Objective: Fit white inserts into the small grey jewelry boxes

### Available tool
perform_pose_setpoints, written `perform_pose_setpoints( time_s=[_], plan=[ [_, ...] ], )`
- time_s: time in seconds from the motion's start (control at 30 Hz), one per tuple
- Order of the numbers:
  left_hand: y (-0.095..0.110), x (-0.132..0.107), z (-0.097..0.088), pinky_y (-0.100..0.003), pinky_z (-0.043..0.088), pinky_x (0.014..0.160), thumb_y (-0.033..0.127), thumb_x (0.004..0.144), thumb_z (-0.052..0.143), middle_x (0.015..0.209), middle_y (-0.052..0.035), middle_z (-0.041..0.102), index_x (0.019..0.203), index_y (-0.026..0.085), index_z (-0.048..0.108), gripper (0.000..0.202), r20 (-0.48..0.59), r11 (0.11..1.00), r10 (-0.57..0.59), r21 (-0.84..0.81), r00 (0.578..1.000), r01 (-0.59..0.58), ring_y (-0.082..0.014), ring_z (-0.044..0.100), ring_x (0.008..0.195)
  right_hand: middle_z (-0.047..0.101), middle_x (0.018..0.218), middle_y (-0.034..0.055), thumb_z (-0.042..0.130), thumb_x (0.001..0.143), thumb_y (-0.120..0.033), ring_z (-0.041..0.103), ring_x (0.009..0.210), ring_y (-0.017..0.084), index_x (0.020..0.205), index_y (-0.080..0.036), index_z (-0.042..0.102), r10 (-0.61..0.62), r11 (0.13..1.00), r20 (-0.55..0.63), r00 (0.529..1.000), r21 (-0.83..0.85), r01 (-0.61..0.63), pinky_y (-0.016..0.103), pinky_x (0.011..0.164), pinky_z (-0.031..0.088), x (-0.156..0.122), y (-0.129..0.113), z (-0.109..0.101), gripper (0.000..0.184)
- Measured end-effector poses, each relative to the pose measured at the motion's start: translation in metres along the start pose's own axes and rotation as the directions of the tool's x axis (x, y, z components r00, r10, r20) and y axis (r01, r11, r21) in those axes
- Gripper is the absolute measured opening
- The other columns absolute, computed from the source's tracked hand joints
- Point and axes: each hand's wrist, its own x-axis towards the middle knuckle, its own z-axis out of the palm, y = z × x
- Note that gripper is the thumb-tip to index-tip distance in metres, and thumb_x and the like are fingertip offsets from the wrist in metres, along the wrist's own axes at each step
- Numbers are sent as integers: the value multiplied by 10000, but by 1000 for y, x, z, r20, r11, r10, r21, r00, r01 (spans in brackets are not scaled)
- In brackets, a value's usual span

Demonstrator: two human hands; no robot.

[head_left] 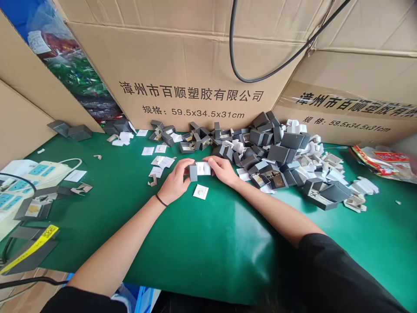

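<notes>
Between my two hands, above the green table, is a small dark grey box (193, 173) with a white insert (204, 168) showing. My left hand (176, 180) grips its left side, thumb and fingers closed on it. On the right side, my right hand (224, 170) holds the box with its fingers near the insert. Just below, a small white square card (200, 191) lies on the table with a thin ring-like mark or item on it, too small to tell. Loose white papers (163, 161) lie beyond my left hand.
A heap of dark grey boxes (276, 154) and white inserts (312, 163) spreads behind and right of my hands. Power strips (42, 170) and a yellow strip (31, 250) are at left. Large cartons (182, 56) stand behind; a black cable (260, 79) hangs down. A red packet (387, 161) lies far right.
</notes>
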Motion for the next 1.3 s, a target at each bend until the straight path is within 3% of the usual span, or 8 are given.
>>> perform_pose_setpoints(
  time_s=[0.17, 0.27, 0.4, 0.57, 0.7, 0.83, 1.1, 1.3],
  plan=[
    [4, 1, -1, -414, 513, 949, 37, 820, 454, 1262, -113, 489, 1202, 224, 388, 431, -29, 991, 107, 90, 994, -104, -224, 496, 1219, 627, 603, -25, 514, 863, -426, 643, 560, 136, 949, -176, 580, 15, 997, 99, 995, 70, -22, 237, 563, 471, -3, -2, 4, 273],
    [5, 1, -1, -381, 531, 923, 31, 814, 468, 1250, -109, 504, 1201, 218, 390, 437, -24, 988, 122, 96, 992, -119, -213, 511, 1201, 617, 619, -22, 514, 854, -395, 642, 535, 136, 850, -177, 548, 19, 999, 86, 996, 42, -22, 233, 533, 452, -4, -6, 3, 221],
    [5, 2, -2, -372, 540, 903, 49, 829, 474, 1239, -102, 524, 1175, 222, 416, 391, -43, 980, 140, 150, 989, -132, -208, 531, 1179, 587, 612, -33, 491, 856, -377, 595, 536, 119, 887, -177, 547, -15, 999, 44, 999, -45, 17, 235, 543, 434, -4, -8, 3, 210],
    [9, 1, 0, -330, 548, 881, 81, 858, 458, 1241, -76, 556, 1167, 238, 462, 347, -26, 964, 171, 211, 985, -162, -189, 572, 1142, 658, 877, 10, 540, 823, -383, 588, 723, 121, 984, -181, 578, -86, 996, 51, 995, 36, 84, 244, 651, 446, -4, -8, 5, 261],
    [12, -1, 2, -262, 571, 786, 106, 873, 450, 1237, -60, 578, 1168, 245, 483, 328, 33, 948, 191, 253, 981, -193, -174, 611, 1093, 667, 892, 32, 560, 813, -390, 597, 768, 135, 944, -161, 604, -68, 991, 95, 993, 125, 56, 262, 705, 451, -3, -8, 5, 267],
    [12, 0, 2, -261, 575, 745, 106, 866, 475, 1211, -67, 599, 1142, 228, 491, 303, -14, 921, 216, 335, 976, -199, -179, 639, 1038, 652, 1001, 42, 563, 811, -352, 598, 852, 146, 1006, -166, 608, -96, 986, 137, 986, 151, 75, 273, 764, 455, -3, -8, 2, 274],
    [14, 1, 0, -257, 573, 767, 92, 873, 459, 1212, -68, 605, 1158, 222, 497, 315, 23, 895, 261, 369, 965, -251, -175, 646, 1031, 659, 985, 47, 539, 779, -283, 612, 865, 154, 988, -157, 607, -94, 993, 121, 988, 87, 84, 286, 792, 465, -2, -7, 5, 254],
    [13, 2, -1, -267, 578, 758, 95, 867, 431, 1219, -75, 599, 1206, 223, 486, 366, 39, 925, 205, 320, 978, -207, -188, 638, 1049, 663, 967, 39, 516, 806, -311, 605, 838, 149, 989, -163, 601, -80, 996, 127, 989, 45, 74, 281, 770, 460, 0, -6, 5, 250]
  ],
)
